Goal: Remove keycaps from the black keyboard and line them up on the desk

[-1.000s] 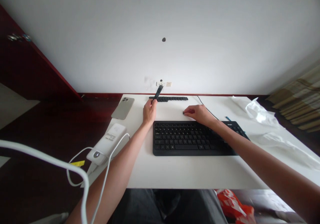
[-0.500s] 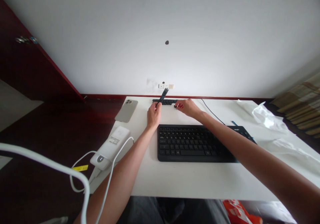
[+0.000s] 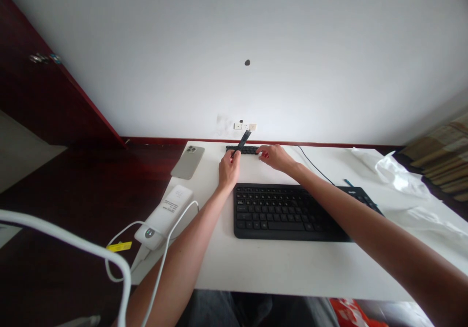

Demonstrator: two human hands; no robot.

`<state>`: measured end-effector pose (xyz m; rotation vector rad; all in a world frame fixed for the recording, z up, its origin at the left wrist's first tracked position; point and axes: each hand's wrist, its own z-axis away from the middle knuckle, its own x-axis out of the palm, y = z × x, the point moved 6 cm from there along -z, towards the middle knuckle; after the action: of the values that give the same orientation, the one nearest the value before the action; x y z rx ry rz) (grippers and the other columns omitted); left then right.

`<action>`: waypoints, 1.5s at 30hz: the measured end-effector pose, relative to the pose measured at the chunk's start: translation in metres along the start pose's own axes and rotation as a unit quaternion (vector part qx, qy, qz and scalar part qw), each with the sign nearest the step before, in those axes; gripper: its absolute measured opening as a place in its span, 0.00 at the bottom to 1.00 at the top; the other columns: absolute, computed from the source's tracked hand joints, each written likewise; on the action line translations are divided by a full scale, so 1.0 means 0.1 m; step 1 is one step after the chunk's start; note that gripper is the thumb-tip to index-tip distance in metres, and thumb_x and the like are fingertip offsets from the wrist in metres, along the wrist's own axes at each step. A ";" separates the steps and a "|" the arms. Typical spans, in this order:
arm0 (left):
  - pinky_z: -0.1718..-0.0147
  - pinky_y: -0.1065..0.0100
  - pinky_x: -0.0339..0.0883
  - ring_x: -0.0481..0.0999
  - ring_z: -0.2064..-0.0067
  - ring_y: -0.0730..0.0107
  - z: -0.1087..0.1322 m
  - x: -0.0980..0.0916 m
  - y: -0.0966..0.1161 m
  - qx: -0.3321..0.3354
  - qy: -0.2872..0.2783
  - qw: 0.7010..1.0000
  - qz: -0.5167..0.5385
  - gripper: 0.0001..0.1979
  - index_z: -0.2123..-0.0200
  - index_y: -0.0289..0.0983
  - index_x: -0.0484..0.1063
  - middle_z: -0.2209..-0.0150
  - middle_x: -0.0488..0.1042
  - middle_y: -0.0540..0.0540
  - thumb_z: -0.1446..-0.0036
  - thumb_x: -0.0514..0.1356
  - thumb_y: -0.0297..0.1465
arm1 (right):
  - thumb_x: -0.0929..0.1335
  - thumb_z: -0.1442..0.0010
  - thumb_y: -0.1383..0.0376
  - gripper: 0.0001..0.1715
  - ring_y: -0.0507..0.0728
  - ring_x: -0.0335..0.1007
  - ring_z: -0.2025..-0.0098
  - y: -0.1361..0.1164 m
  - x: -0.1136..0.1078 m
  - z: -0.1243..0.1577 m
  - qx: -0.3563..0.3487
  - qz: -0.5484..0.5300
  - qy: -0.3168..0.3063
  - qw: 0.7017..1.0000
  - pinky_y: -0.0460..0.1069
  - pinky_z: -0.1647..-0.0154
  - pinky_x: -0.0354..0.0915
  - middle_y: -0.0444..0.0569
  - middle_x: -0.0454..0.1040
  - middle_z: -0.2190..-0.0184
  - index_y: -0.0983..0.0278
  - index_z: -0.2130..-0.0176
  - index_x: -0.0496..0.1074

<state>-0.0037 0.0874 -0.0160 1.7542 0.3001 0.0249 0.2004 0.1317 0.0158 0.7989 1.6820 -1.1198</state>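
My left hand is closed round a thin black tool that points up and away, just behind the black keyboard. My right hand reaches to the far edge of the white table. Its fingers rest curled on a row of loose black keycaps lying there. Whether they pinch one of them I cannot make out. Both forearms cross the table from the near side.
A grey phone lies face down at the far left corner. A white power bank with white cables sits at the left edge. Clear plastic bags lie at the right. The keyboard's black cable runs to the back.
My right hand moved from the keyboard's back edge out to the row of keycaps at the far edge. My left hand kept hold of the tool. The view shifted slightly.
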 end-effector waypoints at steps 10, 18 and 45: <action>0.73 0.71 0.55 0.67 0.72 0.68 0.03 0.00 0.04 -0.003 -0.006 1.000 -0.003 0.15 0.67 0.40 0.71 0.75 0.65 0.52 0.33 0.57 0.43 | 0.69 0.37 0.71 0.20 0.59 0.81 0.61 -0.01 -0.01 0.00 0.003 -0.003 -0.003 1.000 0.50 0.58 0.71 0.51 0.85 0.64 0.65 0.47 0.81; 0.72 0.71 0.55 0.67 0.72 0.69 0.02 -0.01 0.04 -0.001 -0.007 1.000 -0.006 0.15 0.68 0.40 0.71 0.75 0.66 0.52 0.33 0.57 0.43 | 0.69 0.36 0.66 0.17 0.60 0.80 0.63 0.13 -0.26 0.25 -0.022 -0.036 0.042 0.998 0.52 0.59 0.73 0.52 0.84 0.65 0.64 0.51 0.82; 0.65 0.70 0.67 0.75 0.67 0.71 0.81 0.36 0.93 0.295 -0.156 0.912 -0.240 0.10 0.56 0.39 0.73 0.67 0.76 0.50 0.31 0.58 0.39 | 0.76 0.40 0.47 0.41 0.55 0.68 0.71 0.06 -0.51 1.46 -0.064 -0.284 0.006 0.957 0.51 0.65 0.66 0.45 0.78 0.67 0.59 0.35 0.68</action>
<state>0.0629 0.0014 0.0514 2.1914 0.5348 -0.7670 0.2740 -0.0024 0.0400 0.2338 2.0380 -1.3658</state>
